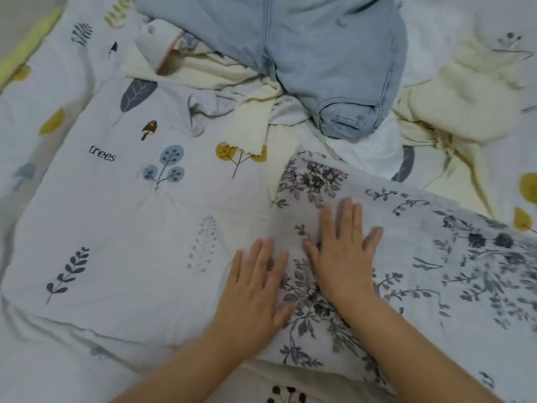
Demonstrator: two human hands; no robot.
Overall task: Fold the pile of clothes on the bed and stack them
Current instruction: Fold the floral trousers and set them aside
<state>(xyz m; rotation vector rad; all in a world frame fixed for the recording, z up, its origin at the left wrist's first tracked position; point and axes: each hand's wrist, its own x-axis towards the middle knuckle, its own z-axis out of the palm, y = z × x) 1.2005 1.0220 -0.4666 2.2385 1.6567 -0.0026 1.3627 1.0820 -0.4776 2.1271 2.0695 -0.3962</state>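
Head view: both hands, left (255, 283) and right (343, 257), flat, fingers straight, pressing floral garment (406, 257) near its left edge.

1. This is a bedroom in a home.
2. A soft white bed cover (122, 222) with printed leaves, a small brown mushroom and the word "trees" fills the view.
3. Loose clothes lie on it: light blue denim jeans (328, 56), a cream knitted top (465, 103) and a white cloth with grey flowers (436, 257).

Both hands, left (255, 282) and right (343, 257), lie flat, fingers straight.
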